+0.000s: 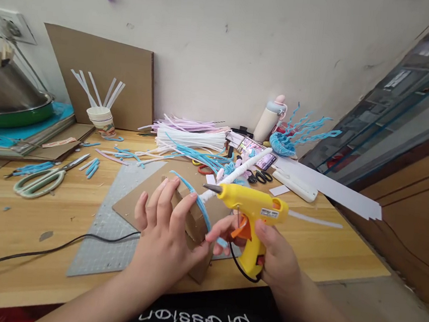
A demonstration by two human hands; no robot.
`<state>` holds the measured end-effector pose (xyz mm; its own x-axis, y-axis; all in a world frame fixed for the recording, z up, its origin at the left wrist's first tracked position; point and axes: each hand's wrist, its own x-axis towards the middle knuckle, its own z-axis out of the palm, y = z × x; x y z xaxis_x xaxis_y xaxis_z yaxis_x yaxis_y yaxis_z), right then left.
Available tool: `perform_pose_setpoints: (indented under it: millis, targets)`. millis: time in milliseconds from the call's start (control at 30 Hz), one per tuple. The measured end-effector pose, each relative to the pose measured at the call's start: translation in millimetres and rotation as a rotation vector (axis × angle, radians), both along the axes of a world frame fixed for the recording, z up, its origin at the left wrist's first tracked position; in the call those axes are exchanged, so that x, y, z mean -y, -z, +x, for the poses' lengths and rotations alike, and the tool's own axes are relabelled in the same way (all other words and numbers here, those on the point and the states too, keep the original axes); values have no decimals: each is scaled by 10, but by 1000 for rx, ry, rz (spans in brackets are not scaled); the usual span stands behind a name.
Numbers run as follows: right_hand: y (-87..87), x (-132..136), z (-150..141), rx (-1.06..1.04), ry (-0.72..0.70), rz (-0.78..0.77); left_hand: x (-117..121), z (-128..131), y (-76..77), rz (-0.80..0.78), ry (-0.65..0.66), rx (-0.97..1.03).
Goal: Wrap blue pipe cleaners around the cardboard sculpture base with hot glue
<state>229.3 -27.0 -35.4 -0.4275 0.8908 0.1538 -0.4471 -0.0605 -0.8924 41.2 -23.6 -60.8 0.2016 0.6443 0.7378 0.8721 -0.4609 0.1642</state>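
Observation:
My left hand (166, 227) grips an upright piece of brown cardboard (193, 225), fingers wrapped over its top edge. A blue pipe cleaner (198, 205) curves along that edge. My right hand (270, 252) holds a yellow hot glue gun (251, 210) by its handle, a finger near the orange trigger. The metal nozzle points left at the blue pipe cleaner on the cardboard. A white wrapped stick (240, 171) rises behind the nozzle.
A grey cutting mat (113, 222) lies on the wooden table (41, 225), with a black cord (38, 253) across it. Scissors (41, 180) lie at left. Piles of white, pink and blue pipe cleaners (190, 138), paper cups (101, 117), a phone (255, 150) and a bottle (269, 121) sit behind.

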Motion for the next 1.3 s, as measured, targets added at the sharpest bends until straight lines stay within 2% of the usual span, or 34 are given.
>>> perform_pose_setpoints:
  millis: [100,267,367,500,600,733,833,933,1000,1100,1233,1300]
  targets:
    - [87,52,-11,-15,15,12,-23,-24,-14,-32,-15,1]
    - [198,190,52,-49,34,-77,-14,-67,-35,-70,-19,6]
    - [167,207,119,-25,85,-92,1,-56,-34,-69,-17,7]
    - [70,201,316,31,184,-31,6,-44,-29,-74,-15,8]
    - [38,207,505,173,229,18,7,-56,-26,-74,-12,8]
    - [45,267,649,523,355,2,9,-68,-18,-70,-5,19]
    - [32,322,648,759,363,156,3,-62,-12,-72,-3,27]
    - [9,342,609,861,337,438,-8,-56,-9,-68,-10,26]
    - [1,338,586,921,362,539,-14,-57,-10,-67,-12,26]
    - [-15,332,566,981,368,588,-12,-66,-14,-73,-11,28]
    - [-69,329,555,1014,219,566,1,-76,-25,-83,-14,23]
    - [-103,327,553,1031,194,554,6,-76,-28,-88,-15,20]
